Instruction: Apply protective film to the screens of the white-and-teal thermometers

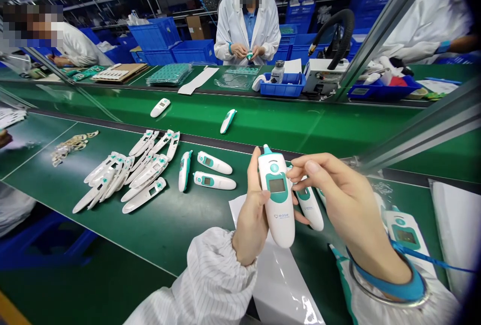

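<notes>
My left hand (255,214) is wrapped round a white and teal ear thermometer (282,222), held upright with its probe tip up and its screen and button facing me. Close against its right edge, beside the screen, my right hand (334,189) has thumb and fingers drawn together. Whatever lies between those fingertips, if anything, is too small to make out. Behind my right hand another ear thermometer (313,209) lies on the bench, partly covered. More thermometers lie by my right wrist, one with a dark screen (408,234).
On the green bench (195,214) lie a pile of white casing halves (112,174), finished thermometers (214,181) and small loose parts (73,147). Two thermometers rest on the green conveyor belt (188,114). A co-worker (246,24) sits opposite. Metal posts (391,19) stand right.
</notes>
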A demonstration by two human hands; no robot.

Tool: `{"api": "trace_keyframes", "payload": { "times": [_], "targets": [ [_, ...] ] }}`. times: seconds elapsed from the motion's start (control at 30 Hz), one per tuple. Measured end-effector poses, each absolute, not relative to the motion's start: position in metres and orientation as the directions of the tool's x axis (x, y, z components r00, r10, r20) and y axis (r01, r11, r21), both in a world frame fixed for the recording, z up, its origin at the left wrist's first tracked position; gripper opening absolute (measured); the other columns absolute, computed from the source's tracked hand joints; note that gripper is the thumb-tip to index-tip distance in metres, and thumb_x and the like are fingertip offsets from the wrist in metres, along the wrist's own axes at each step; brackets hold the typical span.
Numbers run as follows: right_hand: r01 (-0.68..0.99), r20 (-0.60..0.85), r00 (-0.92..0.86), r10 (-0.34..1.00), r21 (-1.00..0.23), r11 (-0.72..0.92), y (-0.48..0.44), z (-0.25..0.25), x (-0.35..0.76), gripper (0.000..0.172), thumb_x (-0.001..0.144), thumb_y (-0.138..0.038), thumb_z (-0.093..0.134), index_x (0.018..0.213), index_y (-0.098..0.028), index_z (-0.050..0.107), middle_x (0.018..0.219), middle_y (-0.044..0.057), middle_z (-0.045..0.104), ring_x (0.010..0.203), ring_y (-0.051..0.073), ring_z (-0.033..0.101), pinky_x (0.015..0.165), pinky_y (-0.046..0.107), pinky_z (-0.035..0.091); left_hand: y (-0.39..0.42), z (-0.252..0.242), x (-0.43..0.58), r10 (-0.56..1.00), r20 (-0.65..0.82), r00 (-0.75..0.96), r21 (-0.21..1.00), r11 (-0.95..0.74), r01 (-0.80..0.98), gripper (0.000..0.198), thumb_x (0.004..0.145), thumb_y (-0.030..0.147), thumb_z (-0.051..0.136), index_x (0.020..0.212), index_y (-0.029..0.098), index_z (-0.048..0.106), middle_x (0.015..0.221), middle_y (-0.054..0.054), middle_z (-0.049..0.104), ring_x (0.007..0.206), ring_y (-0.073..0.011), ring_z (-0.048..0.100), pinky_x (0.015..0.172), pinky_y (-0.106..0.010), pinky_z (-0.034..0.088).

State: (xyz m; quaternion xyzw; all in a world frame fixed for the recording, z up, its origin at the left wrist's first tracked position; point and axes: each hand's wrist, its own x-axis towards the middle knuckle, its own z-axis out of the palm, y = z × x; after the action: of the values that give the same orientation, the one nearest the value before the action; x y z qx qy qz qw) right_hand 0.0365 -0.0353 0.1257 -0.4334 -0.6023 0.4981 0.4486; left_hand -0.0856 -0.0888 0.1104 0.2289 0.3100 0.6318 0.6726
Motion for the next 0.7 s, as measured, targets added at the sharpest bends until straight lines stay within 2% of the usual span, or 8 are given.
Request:
{"api": "trace_keyframes", "payload": {
  "times": [0.13,0.23,0.3,0.37,0.47,0.53,0.63,0.7],
  "targets": [
    [0.048,0.094,-0.209,0.973,-0.993,0.106,-0.035,0.123,0.038,0.021,0.092,-0.038,0.054,0.090,-0.022,0.067,0.082,0.002,0.069,0.069,0.013,0.065,0.064,0.024,0.056,-0.089,0.113,-0.085,0.990,-0.141,-0.020,0.716,0.088,-0.692,0.075,0.083,0.022,0.044,0.148,0.040,0.012,0.087,-0.003,0.058,0.076,-0.0206,0.057,0.057,-0.032,0.054],
    [0.073,0.113,-0.178,0.978,-0.989,0.128,-0.035,0.119,0.039,0.021,0.089,-0.039,0.058,0.102,-0.024,0.063,0.104,0.005,0.068,0.090,0.018,0.065,0.074,0.029,0.056,-0.090,0.117,-0.083,0.987,-0.158,-0.031,0.737,0.097,-0.669,0.081,0.078,0.018,0.049,0.147,0.041,0.014,0.105,-0.004,0.060,0.082,-0.0213,0.060,0.060,-0.032,0.054],
    [0.105,0.119,-0.231,0.966,-0.984,0.147,-0.036,0.116,0.037,0.040,0.081,-0.040,0.068,0.117,-0.027,0.057,0.124,0.006,0.060,0.106,0.021,0.060,0.082,0.033,0.054,-0.091,0.118,-0.082,0.988,-0.155,-0.028,0.752,0.100,-0.651,0.084,0.076,0.016,0.051,0.147,0.042,0.014,0.122,-0.003,0.057,0.091,-0.0230,0.061,0.067,-0.033,0.054],
    [0.134,0.087,-0.348,0.934,-0.981,0.142,-0.040,0.114,0.033,0.056,0.075,-0.040,0.073,0.125,-0.028,0.051,0.127,0.005,0.057,0.108,0.022,0.058,0.084,0.032,0.053,-0.093,0.119,-0.080,0.989,-0.146,-0.014,0.778,0.106,-0.619,0.086,0.074,0.014,0.053,0.147,0.042,0.016,0.133,-0.002,0.052,0.102,-0.0239,0.059,0.074,-0.032,0.053],
    [0.139,0.042,-0.439,0.898,-0.984,0.114,-0.046,0.111,0.024,0.035,0.087,-0.043,0.060,0.116,-0.025,0.055,0.099,0.002,0.064,0.086,0.017,0.062,0.069,0.026,0.053,-0.095,0.118,-0.078,0.989,-0.144,-0.035,0.825,0.100,-0.557,0.089,0.069,0.009,0.053,0.146,0.040,0.022,0.138,0.000,0.048,0.106,-0.0233,0.058,0.079,-0.031,0.050],
    [0.110,0.009,-0.432,0.902,-0.992,0.063,-0.049,0.109,0.021,0.031,0.094,-0.046,0.045,0.113,-0.024,0.057,0.073,-0.001,0.060,0.061,0.013,0.059,0.052,0.022,0.049,-0.093,0.118,-0.077,0.986,-0.160,-0.046,0.815,0.105,-0.570,0.091,0.065,0.007,0.051,0.146,0.040,0.022,0.132,-0.001,0.052,0.097,-0.0214,0.061,0.077,-0.032,0.050],
    [0.058,-0.090,-0.443,0.892,-0.996,-0.072,-0.050,0.106,0.021,0.039,0.097,-0.051,0.035,0.118,-0.024,0.055,0.052,-0.007,0.049,0.035,0.010,0.045,0.032,0.020,0.037,-0.090,0.116,-0.080,0.985,-0.168,0.027,0.750,0.145,-0.646,0.096,0.064,0.007,0.047,0.147,0.041,0.014,0.104,-0.002,0.062,0.063,-0.0148,0.060,0.061,-0.032,0.050],
    [0.043,-0.131,-0.479,0.868,-0.991,-0.126,-0.048,0.105,0.023,0.039,0.095,-0.052,0.039,0.120,-0.025,0.053,0.053,-0.008,0.048,0.033,0.008,0.043,0.029,0.018,0.035,-0.088,0.114,-0.083,0.986,-0.146,0.083,0.723,0.164,-0.671,0.097,0.064,0.007,0.046,0.147,0.041,0.009,0.083,0.001,0.061,0.049,-0.0119,0.054,0.052,-0.029,0.046]
  ]
}}
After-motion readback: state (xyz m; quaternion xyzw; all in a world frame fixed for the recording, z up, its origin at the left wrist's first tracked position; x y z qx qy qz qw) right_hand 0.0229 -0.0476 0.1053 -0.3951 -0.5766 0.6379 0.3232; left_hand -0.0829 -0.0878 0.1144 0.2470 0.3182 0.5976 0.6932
